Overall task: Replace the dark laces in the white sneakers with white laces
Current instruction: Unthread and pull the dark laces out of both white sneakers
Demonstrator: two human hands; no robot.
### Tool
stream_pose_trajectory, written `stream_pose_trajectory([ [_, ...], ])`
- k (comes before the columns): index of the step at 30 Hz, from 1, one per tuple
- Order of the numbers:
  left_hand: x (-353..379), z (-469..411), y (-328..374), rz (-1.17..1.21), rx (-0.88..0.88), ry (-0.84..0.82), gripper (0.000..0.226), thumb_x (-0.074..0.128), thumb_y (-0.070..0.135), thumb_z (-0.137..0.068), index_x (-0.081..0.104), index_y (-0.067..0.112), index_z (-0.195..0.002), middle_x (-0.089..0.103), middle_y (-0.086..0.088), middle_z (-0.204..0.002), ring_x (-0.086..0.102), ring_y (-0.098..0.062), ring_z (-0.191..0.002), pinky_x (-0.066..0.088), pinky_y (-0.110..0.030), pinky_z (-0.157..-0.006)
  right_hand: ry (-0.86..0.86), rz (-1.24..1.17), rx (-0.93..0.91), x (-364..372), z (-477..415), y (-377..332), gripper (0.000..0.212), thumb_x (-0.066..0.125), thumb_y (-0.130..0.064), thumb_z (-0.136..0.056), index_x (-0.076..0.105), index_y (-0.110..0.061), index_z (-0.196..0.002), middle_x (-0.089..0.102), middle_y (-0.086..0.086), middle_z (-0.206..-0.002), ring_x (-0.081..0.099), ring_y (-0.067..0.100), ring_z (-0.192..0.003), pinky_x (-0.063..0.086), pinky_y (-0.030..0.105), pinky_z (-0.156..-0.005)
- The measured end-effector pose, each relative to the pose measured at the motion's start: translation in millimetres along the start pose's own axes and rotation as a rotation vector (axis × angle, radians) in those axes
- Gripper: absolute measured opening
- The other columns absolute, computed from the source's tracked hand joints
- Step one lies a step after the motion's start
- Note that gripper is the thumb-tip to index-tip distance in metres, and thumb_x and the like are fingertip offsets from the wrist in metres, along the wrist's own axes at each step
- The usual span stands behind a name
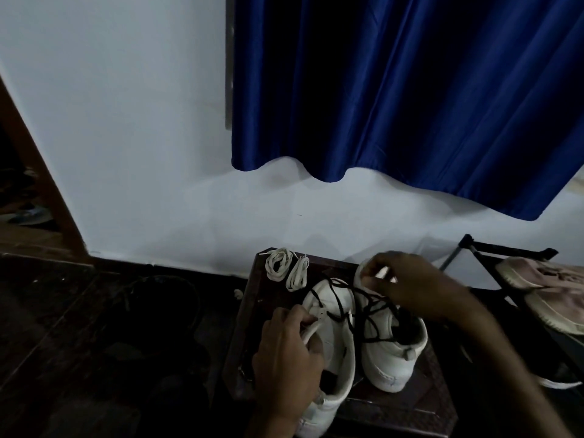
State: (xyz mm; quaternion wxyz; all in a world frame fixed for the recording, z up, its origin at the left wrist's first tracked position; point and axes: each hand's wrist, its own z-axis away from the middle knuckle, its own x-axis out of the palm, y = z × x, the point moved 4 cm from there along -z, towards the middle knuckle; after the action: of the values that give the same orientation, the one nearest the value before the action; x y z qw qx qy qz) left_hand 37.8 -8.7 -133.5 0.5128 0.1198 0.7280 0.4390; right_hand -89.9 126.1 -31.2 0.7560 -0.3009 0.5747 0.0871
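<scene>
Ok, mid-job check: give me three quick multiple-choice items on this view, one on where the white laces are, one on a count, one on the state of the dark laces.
1. Where do the white lace bundles lie?
A on the table, at its far left corner
B inside a sneaker
C in a box

2. How many white sneakers stand on the table?
A one
B two
C three

3. The dark laces are:
A tied in neat bows
B loose and untied, still on the sneakers
C removed and out of sight

Answers:
1 A: both bundles sit at that corner, beyond the sneakers.
2 B: a pair stands side by side.
3 B: black strands straggle across both shoes.
</scene>
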Motion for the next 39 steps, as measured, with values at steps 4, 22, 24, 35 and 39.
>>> stream_pose_trajectory([
  [4,0,0,1,-0.011,-0.009,-0.012,0.015,0.057,0.042,-0.087,0.051,0.036,-0.100,0.045,0.017,-0.103,0.047,-0.007,-0.104,0.033,-0.025,-0.064,-0.079,0.157,-0.002,45,-14,-33,0.027,0.063,-0.046,-0.087,0.069,-0.024,-0.101,0.067,-0.005,-0.109,0.061,0.014,-0.103,0.051,0.035,-0.089],
  [22,3,-1,-2,-0.030,-0.008,-0.023,0.017,0.056,0.035,-0.088,0.050,0.035,-0.103,0.046,0.017,-0.106,0.047,-0.010,-0.108,0.034,-0.027,-0.068,-0.051,0.569,0.015,70,-28,-42,0.023,0.056,-0.024,-0.087,0.060,-0.016,-0.108,0.063,0.005,-0.117,0.061,0.029,-0.110,0.037,0.043,-0.097],
  [24,2,-1,-2,-0.015,-0.001,-0.015,0.018,0.056,0.034,-0.088,0.051,0.035,-0.104,0.046,0.016,-0.106,0.047,-0.010,-0.108,0.035,-0.027,-0.068,-0.098,0.555,0.026,54,-19,-37,0.022,0.054,-0.025,-0.088,0.060,-0.017,-0.107,0.062,0.005,-0.118,0.061,0.029,-0.109,0.040,0.040,-0.094],
  [35,1,1,-1,-0.016,0.012,-0.002,0.014,0.054,0.036,-0.091,0.048,0.038,-0.104,0.040,0.019,-0.102,0.047,-0.006,-0.104,0.035,-0.025,-0.067,-0.199,0.483,0.144,-61,16,-28,0.018,0.066,-0.028,-0.086,0.060,-0.038,-0.073,0.061,-0.014,-0.091,0.058,0.009,-0.090,0.050,0.034,-0.084],
  [39,2,1,-3,-0.023,0.039,0.010,0.015,0.054,0.037,-0.091,0.048,0.038,-0.104,0.044,0.018,-0.106,0.047,-0.006,-0.104,0.040,-0.025,-0.069,-0.218,0.435,0.162,-88,25,-11,0.021,0.070,-0.030,-0.086,0.062,-0.042,-0.070,0.065,-0.016,-0.085,0.059,0.002,-0.085,0.048,0.029,-0.082],
])
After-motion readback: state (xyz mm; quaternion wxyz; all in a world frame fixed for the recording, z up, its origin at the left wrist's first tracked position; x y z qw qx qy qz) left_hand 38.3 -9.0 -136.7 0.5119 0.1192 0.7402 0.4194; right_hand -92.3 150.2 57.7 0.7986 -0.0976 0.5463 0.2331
